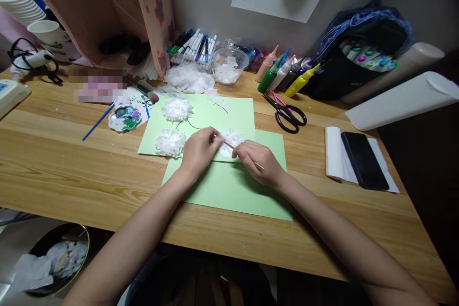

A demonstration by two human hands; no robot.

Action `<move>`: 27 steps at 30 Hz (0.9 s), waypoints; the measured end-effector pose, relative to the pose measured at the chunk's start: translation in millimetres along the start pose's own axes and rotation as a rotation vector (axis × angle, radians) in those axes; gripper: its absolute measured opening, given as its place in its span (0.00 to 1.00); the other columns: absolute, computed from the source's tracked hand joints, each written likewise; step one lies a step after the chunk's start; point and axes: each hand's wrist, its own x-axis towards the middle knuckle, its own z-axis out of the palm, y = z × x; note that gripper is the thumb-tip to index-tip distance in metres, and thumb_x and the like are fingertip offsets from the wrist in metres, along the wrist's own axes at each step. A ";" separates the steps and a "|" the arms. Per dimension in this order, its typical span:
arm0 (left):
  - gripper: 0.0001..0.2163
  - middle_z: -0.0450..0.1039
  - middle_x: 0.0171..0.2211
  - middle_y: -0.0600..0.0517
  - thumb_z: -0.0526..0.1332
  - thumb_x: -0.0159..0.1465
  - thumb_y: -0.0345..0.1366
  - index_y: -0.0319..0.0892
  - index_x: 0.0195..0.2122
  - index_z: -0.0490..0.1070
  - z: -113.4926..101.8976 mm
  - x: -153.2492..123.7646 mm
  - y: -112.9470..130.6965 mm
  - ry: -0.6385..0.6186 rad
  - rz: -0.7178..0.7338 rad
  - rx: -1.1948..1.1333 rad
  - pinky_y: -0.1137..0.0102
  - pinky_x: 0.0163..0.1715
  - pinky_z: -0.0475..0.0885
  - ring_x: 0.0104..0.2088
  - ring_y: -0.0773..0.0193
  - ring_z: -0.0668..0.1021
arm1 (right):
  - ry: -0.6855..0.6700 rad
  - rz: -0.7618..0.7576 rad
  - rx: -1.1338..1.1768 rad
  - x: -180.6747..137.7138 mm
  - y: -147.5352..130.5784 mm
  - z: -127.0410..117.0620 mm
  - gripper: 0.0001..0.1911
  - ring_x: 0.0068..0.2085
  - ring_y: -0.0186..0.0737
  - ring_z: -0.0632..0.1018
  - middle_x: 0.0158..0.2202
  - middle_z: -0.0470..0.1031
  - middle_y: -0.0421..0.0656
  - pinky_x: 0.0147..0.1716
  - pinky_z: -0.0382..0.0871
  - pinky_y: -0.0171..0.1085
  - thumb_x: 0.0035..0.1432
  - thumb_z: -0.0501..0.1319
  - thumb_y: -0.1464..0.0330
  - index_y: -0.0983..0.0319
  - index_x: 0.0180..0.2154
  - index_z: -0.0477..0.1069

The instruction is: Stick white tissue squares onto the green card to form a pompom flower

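From the head camera, a wooden desk (71, 162) filled the view, with two sheets of green paper (233, 191) overlapping near its middle. The left hand (198, 149) pinched the near left edge of a white tissue flower (233, 139) lying on the green paper, fingers closed on it. The right hand (258, 162) was clamped on a thin wooden stick (229, 145), its tip touching the flower. Two finished tissue flowers (177, 109) lay to the left.

The flower looked very light, soft and easily torn; its firmer centre seemed the safest place to hold. Scissors (287, 114) lay to the right, paint bottles (283, 74) and markers (193, 45) at the far edge. The hands hid much of the flower, and a patch at far left was blurred.
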 end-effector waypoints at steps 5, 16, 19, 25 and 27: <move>0.08 0.76 0.33 0.50 0.55 0.64 0.37 0.42 0.35 0.72 0.3 0.3 -0.4 0.018 0.006 -0.046 0.69 0.33 0.66 0.32 0.64 0.75 | 0.018 0.007 -0.005 3.4 2.2 -0.1 0.18 0.29 0.35 0.69 0.26 0.71 0.43 0.32 0.63 0.36 0.67 0.44 0.68 0.63 0.30 0.68; 0.06 0.76 0.31 0.50 0.55 0.63 0.34 0.41 0.32 0.70 1.7 0.7 0.9 0.027 0.001 -0.055 0.69 0.31 0.65 0.31 0.64 0.75 | 0.010 0.037 0.041 8.5 1.5 -2.0 0.18 0.28 0.35 0.69 0.25 0.70 0.42 0.31 0.62 0.36 0.67 0.44 0.68 0.61 0.28 0.67; 0.06 0.76 0.31 0.50 0.56 0.63 0.34 0.42 0.32 0.70 2.3 0.1 1.1 0.029 -0.003 -0.066 0.69 0.31 0.66 0.30 0.64 0.75 | 0.007 0.063 0.067 9.5 2.3 -1.6 0.18 0.29 0.35 0.69 0.25 0.69 0.42 0.31 0.62 0.36 0.67 0.44 0.67 0.61 0.27 0.66; 0.05 0.75 0.28 0.52 0.57 0.62 0.35 0.42 0.33 0.70 3.9 -1.5 1.8 0.037 -0.021 -0.114 0.70 0.30 0.67 0.28 0.65 0.74 | -0.020 0.172 0.138 22.9 -3.1 -5.4 0.22 0.22 0.31 0.64 0.19 0.62 0.38 0.26 0.58 0.34 0.67 0.43 0.65 0.61 0.22 0.61; 0.04 0.75 0.27 0.52 0.57 0.62 0.35 0.42 0.32 0.70 4.9 -1.4 1.9 0.048 -0.025 -0.127 0.70 0.30 0.67 0.28 0.65 0.75 | -0.026 0.254 0.172 32.3 -6.3 -7.9 0.24 0.20 0.29 0.63 0.17 0.61 0.37 0.25 0.56 0.33 0.67 0.44 0.63 0.61 0.20 0.59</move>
